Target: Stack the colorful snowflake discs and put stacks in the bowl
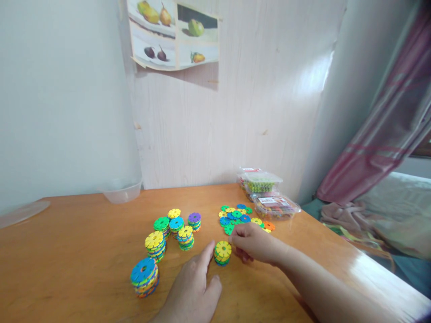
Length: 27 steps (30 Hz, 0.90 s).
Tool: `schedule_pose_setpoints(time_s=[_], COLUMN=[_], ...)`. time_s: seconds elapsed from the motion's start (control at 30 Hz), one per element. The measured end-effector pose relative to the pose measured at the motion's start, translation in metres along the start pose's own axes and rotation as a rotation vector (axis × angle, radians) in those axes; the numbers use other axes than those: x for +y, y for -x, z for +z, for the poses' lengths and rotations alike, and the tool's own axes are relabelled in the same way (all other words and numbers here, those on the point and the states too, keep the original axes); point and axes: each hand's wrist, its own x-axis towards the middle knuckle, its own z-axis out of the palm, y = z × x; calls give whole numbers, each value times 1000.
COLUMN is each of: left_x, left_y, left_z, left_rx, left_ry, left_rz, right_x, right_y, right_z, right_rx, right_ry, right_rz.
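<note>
A short stack of snowflake discs (pixel 222 249), yellow on top with green and blue below, stands between my hands. My left hand (pixel 195 285) is at its left side, index finger stretched along it and thumb apart; whether the fingertip touches it is unclear. Just right of the stack, my right hand (pixel 254 244) is closed with its fingers curled and pinched; I cannot make out what is in them. Loose snowflake discs (pixel 235 216) in green, blue and yellow lie beyond the right hand, which partly covers them.
Several taller stacks stand to the left, including a blue-topped stack (pixel 144 276) nearest me and a purple-topped stack (pixel 194 220). Clear plastic boxes (pixel 276 206) sit at the back right. A translucent tub (pixel 123 193) and a lid (pixel 25 213) rest at the back left of the wooden table (pixel 84 251).
</note>
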Motion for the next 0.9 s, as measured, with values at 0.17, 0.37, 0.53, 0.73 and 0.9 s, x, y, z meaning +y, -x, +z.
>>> schedule_pose_setpoints(time_s=[0.17,0.37,0.53,0.73,0.9], left_x=[5,2,1,-3,-4], left_y=[1,0,-1,-2,-3], left_z=[-3,-2,-1,1,2], left_rx=[-16,-10,-2,-1,-4], left_ry=[-32,-48,-28,-31,-22], left_rz=[-11,7,3,3,6], right_x=[-2,-5,12,33,31], right_y=[3,4,7,6,4], right_z=[4,-19,-72,-93,-82], right_rx=[13,119,413,324,253], right_ry=[64,155,654,801,807], right_rz=[-59,-48,2,208,196])
